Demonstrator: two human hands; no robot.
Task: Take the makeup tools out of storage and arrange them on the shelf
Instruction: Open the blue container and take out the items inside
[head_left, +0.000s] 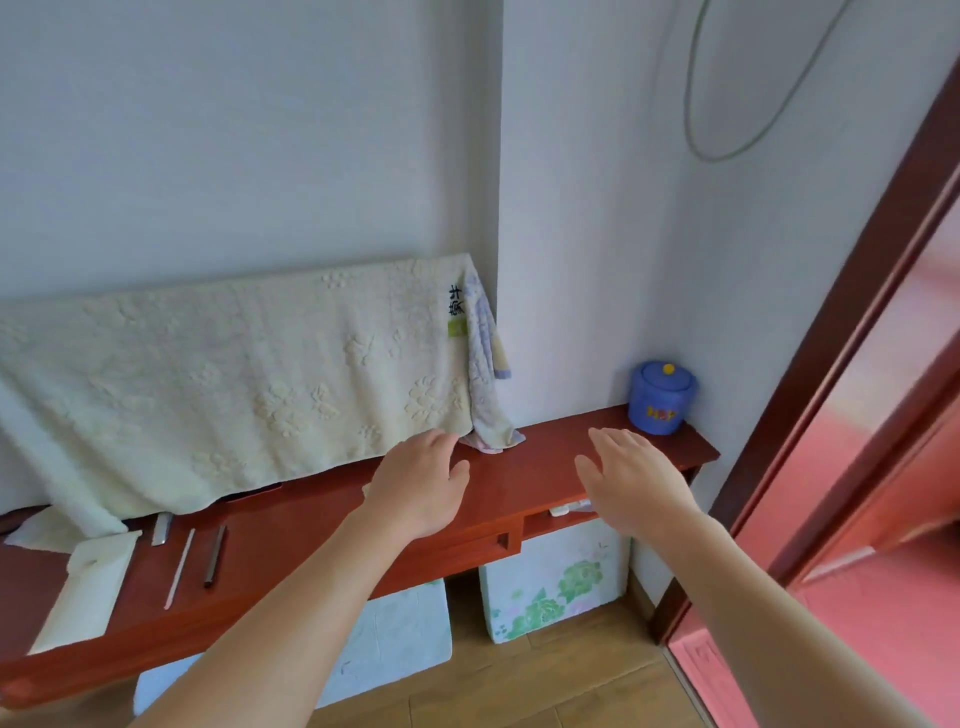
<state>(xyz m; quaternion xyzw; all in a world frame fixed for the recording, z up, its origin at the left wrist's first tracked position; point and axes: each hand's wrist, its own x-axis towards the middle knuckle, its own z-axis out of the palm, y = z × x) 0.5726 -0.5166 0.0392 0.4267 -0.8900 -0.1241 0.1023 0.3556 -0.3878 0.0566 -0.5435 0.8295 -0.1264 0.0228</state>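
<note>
Hovering over the red shelf (519, 467), left hand (415, 483) and right hand (636, 483) spread, perhaps touching.

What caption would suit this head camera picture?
Open left hand and open right hand above a reddish shelf; slim tools lie toward its left, a blue jar at its right end.

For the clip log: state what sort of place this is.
Probably a corner of a home, beside a doorway. A long red-brown wooden shelf runs along a white wall, a pale embossed towel is draped at its back, and a dark wooden door frame stands at the right.
</note>
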